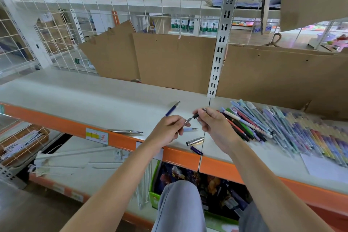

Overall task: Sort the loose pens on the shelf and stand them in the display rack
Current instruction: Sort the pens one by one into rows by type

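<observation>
My left hand (170, 128) pinches an uncapped pen (188, 121) with its nib pointing right. My right hand (212, 124) holds a dark pen cap (196, 115) just off that nib. Loose on the white shelf (94, 100) lie a blue pen (172, 109), a silver pen (125, 132), a pale blue pen (190, 129), a silver cap (194, 141) and a purple cap (196, 150). A big pile of coloured pens (273, 128) is spread to the right. No display rack can be seen.
Brown cardboard sheets (175, 62) lean against the wire grid behind the shelf. A slotted metal upright (219, 43) stands in the middle. White paper (323, 167) lies at the right. The orange shelf edge (56, 120) runs in front. A person stands behind the grid.
</observation>
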